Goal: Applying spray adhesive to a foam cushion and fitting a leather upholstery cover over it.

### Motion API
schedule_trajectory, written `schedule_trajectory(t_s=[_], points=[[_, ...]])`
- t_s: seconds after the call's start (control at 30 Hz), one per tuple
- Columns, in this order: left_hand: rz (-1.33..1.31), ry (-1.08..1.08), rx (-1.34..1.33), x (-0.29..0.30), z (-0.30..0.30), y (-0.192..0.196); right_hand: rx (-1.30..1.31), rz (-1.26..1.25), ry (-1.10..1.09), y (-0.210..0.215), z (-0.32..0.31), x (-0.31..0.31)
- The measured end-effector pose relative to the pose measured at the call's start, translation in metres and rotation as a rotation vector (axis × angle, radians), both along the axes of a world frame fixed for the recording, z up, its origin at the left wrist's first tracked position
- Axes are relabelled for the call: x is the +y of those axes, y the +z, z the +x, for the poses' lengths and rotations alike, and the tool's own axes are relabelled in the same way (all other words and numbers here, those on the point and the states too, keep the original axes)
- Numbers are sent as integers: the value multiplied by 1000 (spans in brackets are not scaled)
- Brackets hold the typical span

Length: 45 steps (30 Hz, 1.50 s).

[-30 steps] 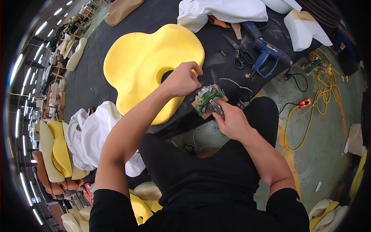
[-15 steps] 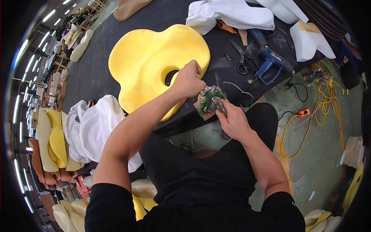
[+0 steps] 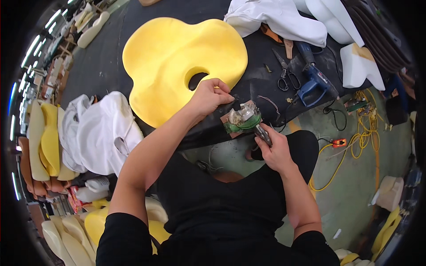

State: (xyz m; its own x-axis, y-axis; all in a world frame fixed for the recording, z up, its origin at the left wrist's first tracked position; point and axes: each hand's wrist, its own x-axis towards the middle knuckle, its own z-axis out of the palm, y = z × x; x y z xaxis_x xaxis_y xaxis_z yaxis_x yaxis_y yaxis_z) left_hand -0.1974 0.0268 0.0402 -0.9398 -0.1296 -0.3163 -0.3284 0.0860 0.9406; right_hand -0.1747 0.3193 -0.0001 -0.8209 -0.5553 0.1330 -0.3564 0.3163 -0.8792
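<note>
Pinching near edge of yellow foam cushion (image 3: 177, 66) with left hand (image 3: 211, 95), fingers closed on rim beside its hole. Right hand (image 3: 275, 148) wrapped round small green-and-clear hand tool (image 3: 243, 119) just right of cushion, at black worktop (image 3: 102, 66) edge. Foam judged light, soft, springy; grip by rim. Versus earlier: left hand nearer cushion rim, tool much as before.
</note>
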Motion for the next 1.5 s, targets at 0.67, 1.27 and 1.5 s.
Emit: schedule_trajectory(t_s=[0.67, 1.27, 1.5], points=[[564, 9, 8, 35, 48, -56, -242, 108, -101, -14, 7, 30], [323, -284, -17, 28, 13, -27, -196, 124, -77, -10, 5, 23], [231, -198, -39, 45, 17, -20, -184, 130, -76, -7, 5, 20]])
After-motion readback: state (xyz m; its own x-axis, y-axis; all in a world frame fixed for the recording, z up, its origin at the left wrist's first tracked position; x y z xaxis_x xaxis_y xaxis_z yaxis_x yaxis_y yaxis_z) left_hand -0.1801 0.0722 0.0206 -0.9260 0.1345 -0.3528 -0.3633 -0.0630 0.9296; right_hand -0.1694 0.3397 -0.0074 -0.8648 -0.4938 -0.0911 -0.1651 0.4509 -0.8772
